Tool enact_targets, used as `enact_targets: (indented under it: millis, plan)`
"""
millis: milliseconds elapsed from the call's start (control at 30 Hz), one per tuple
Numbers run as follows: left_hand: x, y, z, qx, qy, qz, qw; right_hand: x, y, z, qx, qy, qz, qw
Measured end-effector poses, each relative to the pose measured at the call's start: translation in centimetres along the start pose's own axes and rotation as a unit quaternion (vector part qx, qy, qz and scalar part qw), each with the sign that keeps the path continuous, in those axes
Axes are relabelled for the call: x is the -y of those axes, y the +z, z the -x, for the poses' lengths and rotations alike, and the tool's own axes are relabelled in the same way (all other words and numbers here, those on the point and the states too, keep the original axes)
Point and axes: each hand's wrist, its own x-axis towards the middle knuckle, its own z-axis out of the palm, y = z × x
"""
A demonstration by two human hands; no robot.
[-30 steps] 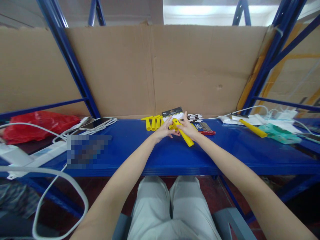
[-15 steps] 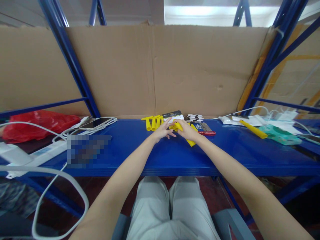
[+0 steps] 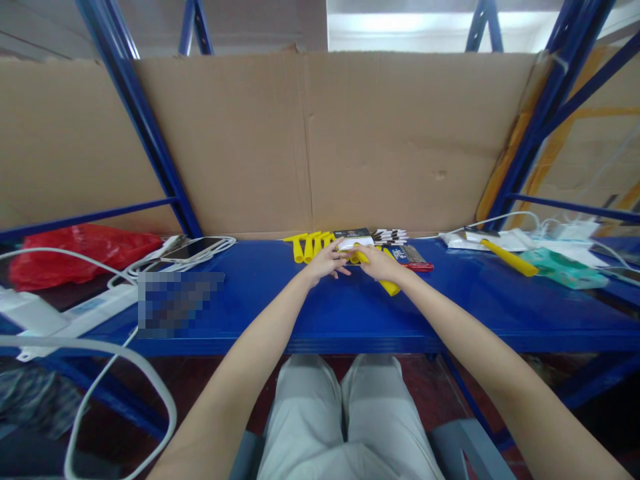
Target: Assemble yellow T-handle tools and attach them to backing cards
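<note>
My right hand [image 3: 379,262] is closed around a short yellow tube [image 3: 359,257], mostly covered by the fingers. My left hand [image 3: 326,261] is just to its left, its fingers apart and their tips close to the tube; I cannot tell whether they touch it. Several yellow tubes [image 3: 309,248] lie side by side behind my left hand. Another yellow tube [image 3: 391,287] lies slanted under my right wrist. Behind both hands is a black and white printed packet [image 3: 354,237]. Beside it are a pile of small white-and-dark sticks [image 3: 390,237] and a dark, red-edged packet [image 3: 411,256].
The blue shelf [image 3: 260,300] ends in a front edge above my knees. On the left are a red plastic bag [image 3: 85,253], a phone [image 3: 194,249], cables and a white power strip [image 3: 95,310]. On the right lie a loose yellow tube [image 3: 511,259] and a green packet [image 3: 565,268]. Cardboard [image 3: 240,147] stands behind.
My right hand has shifted slightly to the right and now covers the tube in it more. The slanted tube under the wrist shows a little further right. My left hand is nearly unchanged.
</note>
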Motion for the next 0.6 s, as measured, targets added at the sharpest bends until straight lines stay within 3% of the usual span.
enact_targets:
  millis: [133,267,467,600]
  plan:
    - [0.0,0.2,-0.1,-0.04,0.039,-0.047,0.997,-1.5,-1.1,-0.4,-0.043,0.031,-0.044,0.998]
    - [0.3,0.2,-0.1,-0.084,0.097,-0.179,0.975,-3.6,-3.4,-1.4,-0.052,0.1,0.013,0.994]
    - [0.3,0.4,0.3,-0.073,0.146,-0.297,0.941,-7.8,-8.8,-1.0,-0.05,0.188,0.16,0.968]
    - [0.1,0.5,0.5,-0.067,0.161,-0.349,0.921,-10.2,-13.0,1.3,-0.03,0.281,0.16,0.946]
